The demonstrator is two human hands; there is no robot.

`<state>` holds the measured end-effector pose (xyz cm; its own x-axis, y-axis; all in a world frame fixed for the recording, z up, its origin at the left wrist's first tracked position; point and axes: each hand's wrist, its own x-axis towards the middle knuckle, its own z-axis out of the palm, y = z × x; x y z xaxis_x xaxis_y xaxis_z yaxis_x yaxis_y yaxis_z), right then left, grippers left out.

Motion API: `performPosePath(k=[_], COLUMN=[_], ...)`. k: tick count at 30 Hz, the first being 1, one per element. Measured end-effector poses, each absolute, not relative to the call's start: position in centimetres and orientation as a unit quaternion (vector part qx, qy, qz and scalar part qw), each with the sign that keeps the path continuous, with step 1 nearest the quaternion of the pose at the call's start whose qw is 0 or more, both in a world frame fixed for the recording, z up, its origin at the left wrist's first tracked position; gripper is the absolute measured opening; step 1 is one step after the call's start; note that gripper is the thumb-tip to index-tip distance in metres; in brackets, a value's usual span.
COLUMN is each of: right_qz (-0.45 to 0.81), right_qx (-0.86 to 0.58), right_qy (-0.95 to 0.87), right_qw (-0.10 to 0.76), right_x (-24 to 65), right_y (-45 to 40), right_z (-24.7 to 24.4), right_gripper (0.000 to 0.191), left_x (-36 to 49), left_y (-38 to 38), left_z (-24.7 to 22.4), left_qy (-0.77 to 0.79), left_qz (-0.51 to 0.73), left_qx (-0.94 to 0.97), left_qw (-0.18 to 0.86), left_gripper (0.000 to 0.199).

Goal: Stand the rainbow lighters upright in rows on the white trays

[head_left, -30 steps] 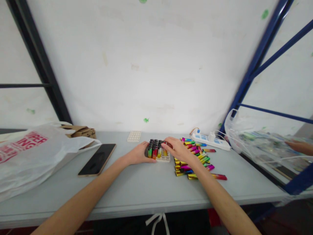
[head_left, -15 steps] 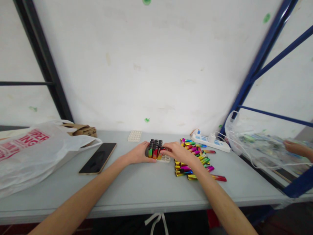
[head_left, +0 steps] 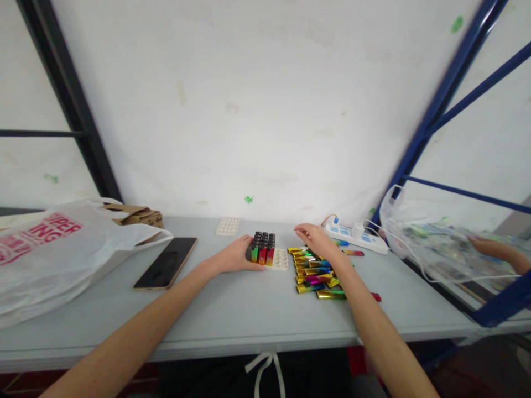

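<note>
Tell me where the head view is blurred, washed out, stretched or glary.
Head view: soft throughout, the lettering on the white bag smeared at its edges; lighting even and flat, shadows faint; shiny highlights on the foil-coloured lighters; the blue frame leans outward, likely wide-angle stretch.

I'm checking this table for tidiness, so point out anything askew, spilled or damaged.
Nothing looks spilled or damaged. Slightly askew: the pile of shiny multicoloured lighters, lying at mixed angles right of the white gridded tray, whereas the black-topped lighters in that tray stand upright in rows.
</note>
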<state>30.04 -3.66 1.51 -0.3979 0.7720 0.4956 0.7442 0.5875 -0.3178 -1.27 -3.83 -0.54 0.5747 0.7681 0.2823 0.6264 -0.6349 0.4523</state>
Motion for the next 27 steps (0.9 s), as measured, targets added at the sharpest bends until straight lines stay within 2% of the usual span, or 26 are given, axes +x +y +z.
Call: performPosePath(k=[2,8,14,18,22,27], right_qz=[0.012,0.105,0.103,0.126,0.153,0.296], right_qx=[-0.462,-0.431,-0.419,-0.452,-0.456,-0.436], right_qy=[-0.836,-0.875,-0.881,-0.846,-0.789,-0.669], right_qw=[0.294,0.195,0.194,0.254,0.382,0.523], right_x=[31.7,33.6,33.2,32.6,31.2,28.7], right_y=[-2.7,-1.7,-1.7,-2.5,-3.0,-3.2], right_z=[0.5,-0.8,-0.6,-0.1,0.7,0.9], right_gripper=[0.030,0.029,0.015,0.026,0.043,0.049], left_x=[-1.3,-1.2,-1.2,-1.2,-1.3,-1.2], left_y=[-3.8,-3.7,-4.0,-3.8,-3.7,-3.8], left_z=[-0.6,-0.7,-0.6,-0.6,-0.6,-0.4], left_qy=[0.397,0.406,0.408,0.410,0.399,0.405], left_qz=[0.232,0.220,0.241,0.239,0.232,0.230], left_qx=[0.875,0.872,0.865,0.864,0.872,0.870], left_qw=[0.152,0.159,0.165,0.168,0.164,0.161], left_gripper=[0.078,0.080,0.074,0.077,0.079,0.077])
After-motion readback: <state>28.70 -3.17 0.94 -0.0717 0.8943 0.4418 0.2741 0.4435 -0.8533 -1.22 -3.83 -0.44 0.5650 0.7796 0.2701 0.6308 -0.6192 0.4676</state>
